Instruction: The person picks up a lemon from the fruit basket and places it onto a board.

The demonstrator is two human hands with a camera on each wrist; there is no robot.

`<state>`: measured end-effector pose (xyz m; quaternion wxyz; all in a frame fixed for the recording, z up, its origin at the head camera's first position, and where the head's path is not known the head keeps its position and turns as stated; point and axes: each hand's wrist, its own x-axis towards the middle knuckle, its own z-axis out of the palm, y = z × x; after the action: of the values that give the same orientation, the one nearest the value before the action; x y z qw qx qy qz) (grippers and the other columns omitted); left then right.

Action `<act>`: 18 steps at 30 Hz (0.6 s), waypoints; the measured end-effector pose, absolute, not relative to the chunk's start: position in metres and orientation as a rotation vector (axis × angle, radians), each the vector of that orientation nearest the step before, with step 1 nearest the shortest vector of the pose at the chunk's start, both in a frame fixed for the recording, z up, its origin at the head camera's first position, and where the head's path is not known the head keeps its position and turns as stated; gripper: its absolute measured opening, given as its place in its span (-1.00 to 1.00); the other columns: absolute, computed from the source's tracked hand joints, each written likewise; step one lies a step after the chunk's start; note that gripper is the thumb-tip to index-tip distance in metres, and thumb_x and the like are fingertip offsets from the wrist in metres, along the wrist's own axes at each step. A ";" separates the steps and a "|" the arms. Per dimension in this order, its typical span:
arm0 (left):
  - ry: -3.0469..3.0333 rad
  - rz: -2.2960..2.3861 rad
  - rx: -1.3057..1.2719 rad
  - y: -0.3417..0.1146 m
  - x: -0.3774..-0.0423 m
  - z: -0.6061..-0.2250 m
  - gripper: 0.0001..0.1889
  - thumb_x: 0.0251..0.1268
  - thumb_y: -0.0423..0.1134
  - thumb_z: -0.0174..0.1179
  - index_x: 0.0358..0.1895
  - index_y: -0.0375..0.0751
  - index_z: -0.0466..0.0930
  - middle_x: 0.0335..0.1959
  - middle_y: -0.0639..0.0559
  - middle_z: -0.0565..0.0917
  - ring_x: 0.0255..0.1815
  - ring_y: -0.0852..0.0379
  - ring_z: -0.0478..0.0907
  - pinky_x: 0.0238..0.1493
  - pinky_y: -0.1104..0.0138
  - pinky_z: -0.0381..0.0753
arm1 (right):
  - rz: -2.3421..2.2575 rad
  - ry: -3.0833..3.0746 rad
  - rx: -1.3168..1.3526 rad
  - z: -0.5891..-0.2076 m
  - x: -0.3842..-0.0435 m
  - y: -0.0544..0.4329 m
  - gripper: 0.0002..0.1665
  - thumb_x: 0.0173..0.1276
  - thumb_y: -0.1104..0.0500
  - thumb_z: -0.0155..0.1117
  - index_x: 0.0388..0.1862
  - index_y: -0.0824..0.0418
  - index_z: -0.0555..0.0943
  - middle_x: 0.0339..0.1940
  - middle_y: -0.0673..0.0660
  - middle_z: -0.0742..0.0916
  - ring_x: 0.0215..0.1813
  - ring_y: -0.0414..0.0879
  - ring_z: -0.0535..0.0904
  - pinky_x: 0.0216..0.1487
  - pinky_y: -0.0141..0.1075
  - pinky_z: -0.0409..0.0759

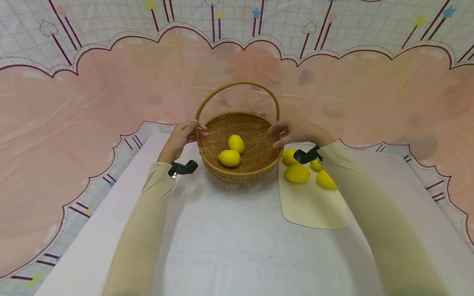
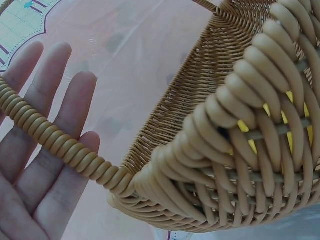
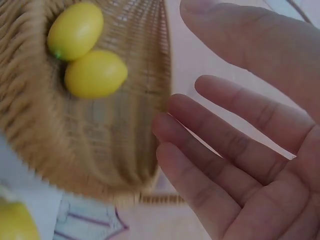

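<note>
A brown wicker basket (image 1: 240, 176) with a tall arched handle (image 1: 237, 82) stands on the table, tilted toward me. Inside it lie two yellow lemons, a lower one (image 1: 229, 158) and an upper one (image 1: 235, 143). At the basket's left side is my left hand (image 1: 184, 135); its fingers (image 2: 75, 107) extend nearly straight behind the handle's left end, not curled round it. My right hand (image 1: 296, 130) hovers by the right rim, fingers (image 3: 225, 145) spread and relaxed, with nothing in it. Whether its fingertips touch the basket I cannot tell.
A cream cutting board (image 1: 314, 209) lies right of the basket, under my right forearm. Several lemons (image 1: 297, 173) rest on its far part, some partly hidden by the wrist and sleeve. A patterned pink cloth (image 1: 148, 82) hangs behind the white table (image 1: 222, 246).
</note>
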<state>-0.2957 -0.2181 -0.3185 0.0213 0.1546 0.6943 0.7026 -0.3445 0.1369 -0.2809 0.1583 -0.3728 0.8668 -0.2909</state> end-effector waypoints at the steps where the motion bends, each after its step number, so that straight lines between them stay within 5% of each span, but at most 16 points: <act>1: 2.151 2.178 0.479 -0.218 -0.296 -0.318 -0.58 0.52 -0.17 -0.24 -0.39 0.02 0.64 -0.48 0.19 0.73 -0.35 0.28 0.70 -0.13 0.47 0.64 | -0.823 2.478 -1.064 -0.280 -0.346 0.131 -0.52 0.19 0.24 0.36 0.09 0.36 0.52 0.08 0.31 0.63 0.16 0.18 0.53 0.22 -0.03 0.51; 18: 2.165 2.174 0.483 -0.219 -0.296 -0.320 -0.60 0.52 -0.15 -0.24 -0.37 -0.03 0.62 -0.48 0.20 0.73 -0.36 0.28 0.70 -0.14 0.47 0.64 | -0.968 2.356 -1.025 -0.307 -0.380 0.062 -0.48 0.20 0.26 0.35 0.14 0.36 0.50 0.14 0.26 0.61 0.17 0.06 0.54 0.21 -0.15 0.52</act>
<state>-0.2956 -0.2187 -0.3196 0.0178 0.1554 0.6969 0.6999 -0.3796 0.0619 -0.3068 0.1969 -0.3661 0.8413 -0.3456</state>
